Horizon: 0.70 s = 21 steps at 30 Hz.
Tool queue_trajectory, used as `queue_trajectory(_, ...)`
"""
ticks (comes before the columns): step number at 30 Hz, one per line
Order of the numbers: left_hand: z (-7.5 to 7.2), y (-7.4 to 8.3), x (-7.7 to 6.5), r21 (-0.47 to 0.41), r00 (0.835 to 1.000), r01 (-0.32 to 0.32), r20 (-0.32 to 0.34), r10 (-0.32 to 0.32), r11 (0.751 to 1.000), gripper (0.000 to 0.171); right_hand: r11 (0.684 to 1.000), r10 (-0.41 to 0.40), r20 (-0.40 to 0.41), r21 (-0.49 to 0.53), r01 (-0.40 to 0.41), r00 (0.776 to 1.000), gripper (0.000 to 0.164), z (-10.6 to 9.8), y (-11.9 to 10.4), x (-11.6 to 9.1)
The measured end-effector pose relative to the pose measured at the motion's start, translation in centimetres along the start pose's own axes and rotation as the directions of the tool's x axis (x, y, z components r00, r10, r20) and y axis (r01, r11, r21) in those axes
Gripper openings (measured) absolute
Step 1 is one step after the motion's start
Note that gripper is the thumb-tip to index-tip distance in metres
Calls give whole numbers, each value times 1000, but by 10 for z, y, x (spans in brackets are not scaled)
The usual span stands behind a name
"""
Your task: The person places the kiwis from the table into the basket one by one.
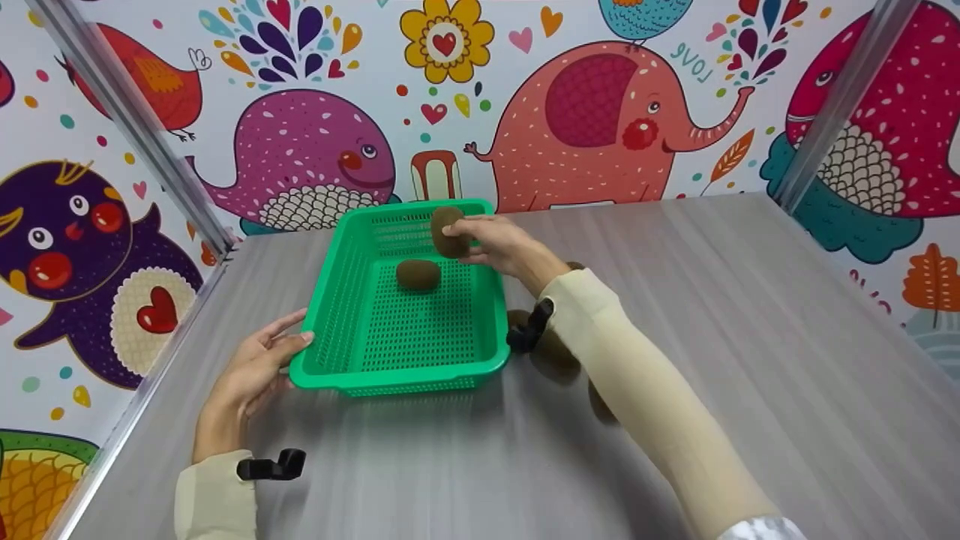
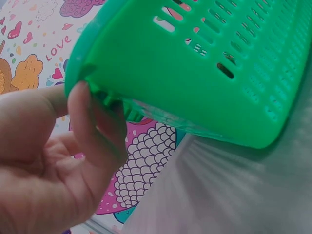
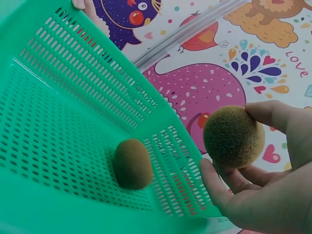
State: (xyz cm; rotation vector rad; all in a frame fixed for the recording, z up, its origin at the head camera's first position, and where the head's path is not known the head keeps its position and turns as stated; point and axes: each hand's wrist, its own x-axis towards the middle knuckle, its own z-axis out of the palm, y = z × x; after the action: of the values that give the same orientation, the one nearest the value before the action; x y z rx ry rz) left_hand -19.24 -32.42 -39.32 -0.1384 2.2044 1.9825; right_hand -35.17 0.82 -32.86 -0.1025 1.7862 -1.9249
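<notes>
A green plastic basket (image 1: pixel 397 381) with slotted walls stands on the table, tilted in the wrist views. My left hand (image 1: pixel 255 367) pinches its rim at the near left corner, thumb on top; the left wrist view shows the fingers (image 2: pixel 83 112) at that rim. My right hand (image 1: pixel 499 244) holds a brown fuzzy kiwi (image 1: pixel 448 232) between thumb and fingers, over the basket's far right part. A second kiwi (image 1: pixel 418 275) lies on the basket floor; in the right wrist view this kiwi (image 3: pixel 133 164) sits near the end wall.
Several more kiwis (image 1: pixel 556 360) lie on the grey table (image 1: pixel 720 315) right of the basket, partly hidden beneath my right forearm. A wall panel with cartoon animals (image 1: pixel 592 127) rises behind the table, and a metal post (image 1: pixel 135 127) stands at the left.
</notes>
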Motion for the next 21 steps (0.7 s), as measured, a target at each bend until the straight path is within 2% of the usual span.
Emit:
queue_trajectory(6, -1, -1, 0, 11, 1000, -1, -8, 1, 1000, 70, 999, 7, 16, 46, -8, 1000, 47, 11, 8, 11)
queue_trajectory(14, -5, -1, -2, 7, 1000, 13, -6, -13, 1000, 71, 997, 29, -7, 76, -29, 1000, 56, 25, 5, 20)
queue_trajectory(21, -2, 0, 0, 13, 1000, 17, -4, -17, 1000, 71, 993, 67, -33, 96, -63, 997, 50, 31, 10, 30)
